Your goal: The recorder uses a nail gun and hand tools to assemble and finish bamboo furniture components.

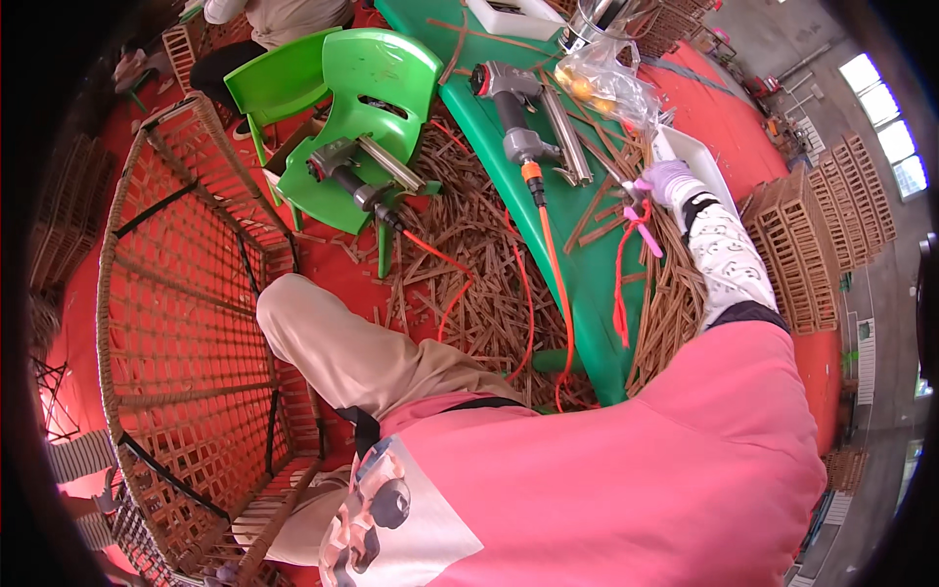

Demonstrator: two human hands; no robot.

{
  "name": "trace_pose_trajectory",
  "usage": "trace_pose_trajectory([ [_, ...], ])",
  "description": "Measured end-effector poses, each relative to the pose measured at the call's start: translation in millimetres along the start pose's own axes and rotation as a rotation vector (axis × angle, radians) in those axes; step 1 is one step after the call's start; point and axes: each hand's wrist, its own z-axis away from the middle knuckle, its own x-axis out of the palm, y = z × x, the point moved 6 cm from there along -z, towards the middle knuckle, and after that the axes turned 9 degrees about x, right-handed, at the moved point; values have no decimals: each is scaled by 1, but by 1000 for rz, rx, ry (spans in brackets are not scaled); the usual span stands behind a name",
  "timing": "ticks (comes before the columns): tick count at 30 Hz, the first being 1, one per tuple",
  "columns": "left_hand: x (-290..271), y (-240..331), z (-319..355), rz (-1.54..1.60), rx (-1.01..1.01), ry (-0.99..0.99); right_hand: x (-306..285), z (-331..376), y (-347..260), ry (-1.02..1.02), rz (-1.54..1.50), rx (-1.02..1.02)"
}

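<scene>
The right hand (667,180), in a pale purple glove, has its fingers (648,186) closed on a pink-handled tool (641,217) at the far edge of the green counter (587,274). Cane strips (675,284) are heaped just beside it, with a white tray (696,157) behind. A grey nail gun (518,117) with an orange hose (553,264) lies on the counter. The left hand (230,572) touches the woven cane frame (176,323); whether its fingers are closed I cannot tell.

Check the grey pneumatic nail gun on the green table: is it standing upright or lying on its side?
Lying on its side. The grey pneumatic nail gun rests flat on the green table, its orange hose trailing toward the person.
</scene>
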Motion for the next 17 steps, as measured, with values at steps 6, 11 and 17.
trace_pose_trajectory([
  [6,-13,6,1,3,23,36,-88,61,70,65,-277,638],
  [11,-20,23,8,-24,117,76,-170,124,24,1065,-610,159],
  [17,-39,21,18,227,215,-34,-199,-49,-37,495,-1786,-439],
])
